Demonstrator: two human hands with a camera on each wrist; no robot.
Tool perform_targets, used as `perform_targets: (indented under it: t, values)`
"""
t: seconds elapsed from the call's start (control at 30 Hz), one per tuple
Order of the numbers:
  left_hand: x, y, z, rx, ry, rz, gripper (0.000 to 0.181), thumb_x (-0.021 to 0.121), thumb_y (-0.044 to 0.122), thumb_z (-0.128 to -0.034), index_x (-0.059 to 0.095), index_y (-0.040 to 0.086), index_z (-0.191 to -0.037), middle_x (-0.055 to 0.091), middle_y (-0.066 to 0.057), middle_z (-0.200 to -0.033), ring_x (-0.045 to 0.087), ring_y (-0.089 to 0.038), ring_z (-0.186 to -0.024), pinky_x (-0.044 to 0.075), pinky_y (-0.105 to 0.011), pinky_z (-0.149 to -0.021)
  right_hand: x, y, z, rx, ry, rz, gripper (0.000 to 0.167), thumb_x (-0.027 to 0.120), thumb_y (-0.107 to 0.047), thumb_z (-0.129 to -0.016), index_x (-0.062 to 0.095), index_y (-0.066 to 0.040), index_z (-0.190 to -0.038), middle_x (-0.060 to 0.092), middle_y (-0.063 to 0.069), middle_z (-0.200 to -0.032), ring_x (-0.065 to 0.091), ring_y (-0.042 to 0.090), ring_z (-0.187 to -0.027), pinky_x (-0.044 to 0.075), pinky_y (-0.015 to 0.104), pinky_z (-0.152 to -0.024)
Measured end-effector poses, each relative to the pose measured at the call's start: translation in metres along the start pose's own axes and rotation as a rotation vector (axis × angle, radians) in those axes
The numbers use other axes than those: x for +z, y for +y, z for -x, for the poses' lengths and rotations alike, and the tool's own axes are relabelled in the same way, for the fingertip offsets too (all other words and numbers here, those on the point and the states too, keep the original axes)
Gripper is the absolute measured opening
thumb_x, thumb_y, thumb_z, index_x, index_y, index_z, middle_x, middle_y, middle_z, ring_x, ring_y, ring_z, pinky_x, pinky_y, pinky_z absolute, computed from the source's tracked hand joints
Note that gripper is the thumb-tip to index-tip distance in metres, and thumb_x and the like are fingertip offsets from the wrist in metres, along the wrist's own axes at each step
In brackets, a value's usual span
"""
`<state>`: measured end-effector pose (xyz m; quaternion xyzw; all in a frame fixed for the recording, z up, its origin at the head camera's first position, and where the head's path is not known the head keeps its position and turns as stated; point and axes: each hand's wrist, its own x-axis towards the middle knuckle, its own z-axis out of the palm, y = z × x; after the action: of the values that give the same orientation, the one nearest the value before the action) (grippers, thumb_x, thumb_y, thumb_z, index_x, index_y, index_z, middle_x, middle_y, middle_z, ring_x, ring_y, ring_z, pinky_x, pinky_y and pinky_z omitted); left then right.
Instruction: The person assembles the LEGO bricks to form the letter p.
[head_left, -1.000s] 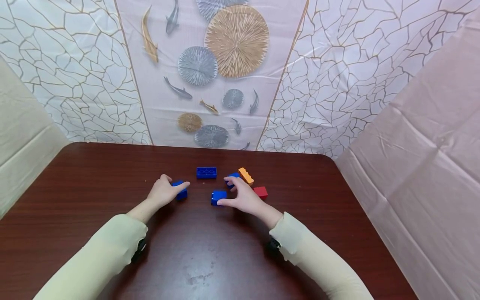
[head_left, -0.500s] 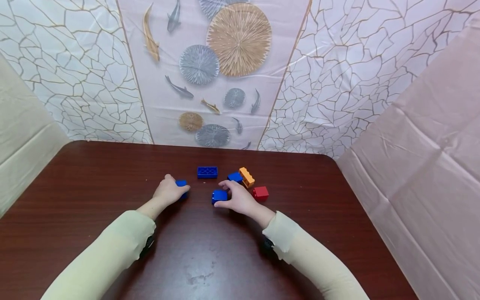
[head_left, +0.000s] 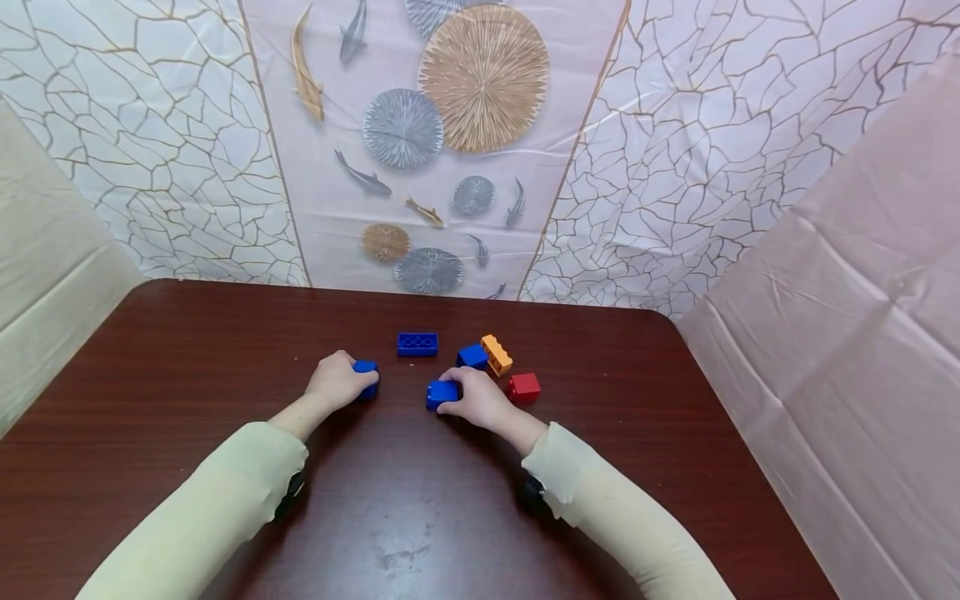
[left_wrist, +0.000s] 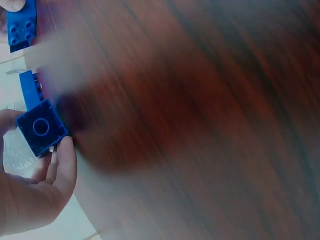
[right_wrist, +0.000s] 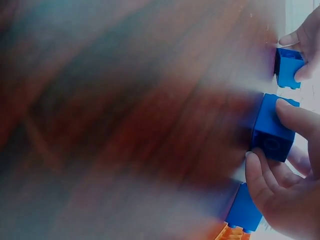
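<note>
In the head view my left hand grips a square blue toy building block left of centre. The left wrist view shows that block's hollow underside between thumb and fingers. My right hand holds a second square blue block, thumb on one side and fingers on the other. In the right wrist view, this block lies on its side, its hollow end partly visible. The two held blocks are apart. Part of each block is hidden by the fingers.
Behind the hands a long blue block lies with its hollow side showing. Another blue block stands against an orange block beyond my right hand. A red block sits right of it. Patterned cloth hangs behind the dark table.
My left hand has moved slightly right and closed round its block. The right hand has drawn back from the blue block by the orange one and now grips the nearer blue block.
</note>
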<state>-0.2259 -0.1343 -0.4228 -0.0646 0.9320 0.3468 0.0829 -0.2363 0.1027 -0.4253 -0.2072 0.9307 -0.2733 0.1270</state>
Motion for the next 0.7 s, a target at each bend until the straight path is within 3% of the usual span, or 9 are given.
perform_targets:
  t: [0.33, 0.53, 0.7]
  values:
    - [-0.004, -0.004, 0.003, 0.062, 0.026, 0.046, 0.039, 0.062, 0.027, -0.0825, 0.056, -0.007, -0.099, 0.063, -0.024, -0.101, 0.060, -0.031, -0.090, 0.051, -0.042, -0.082, -0.005, 0.006, 0.008, 0.025, 0.009, -0.058, 0.043, 0.074, -0.023, -0.081, 0.058, -0.008, -0.118, 0.061, 0.011, -0.121, 0.057, 0.027, -0.110, 0.048, 0.044, -0.096]
    - [-0.005, -0.005, 0.004, 0.079, 0.005, 0.078, 0.038, 0.063, 0.025, -0.0826, 0.055, -0.007, -0.102, 0.062, -0.025, -0.104, 0.059, -0.030, -0.091, 0.051, -0.039, -0.080, -0.006, 0.008, 0.013, 0.016, 0.016, -0.103, 0.042, 0.073, -0.021, -0.081, 0.057, -0.006, -0.117, 0.060, 0.011, -0.122, 0.057, 0.026, -0.111, 0.048, 0.044, -0.096]
    - [-0.004, -0.004, 0.005, 0.100, -0.014, 0.105, 0.036, 0.063, 0.021, -0.0792, 0.053, -0.005, -0.102, 0.062, -0.023, -0.101, 0.057, -0.027, -0.087, 0.050, -0.033, -0.073, -0.008, 0.007, 0.019, 0.016, 0.017, -0.145, 0.035, 0.073, -0.016, -0.081, 0.055, -0.008, -0.110, 0.062, 0.012, -0.114, 0.059, 0.024, -0.100, 0.052, 0.042, -0.091]
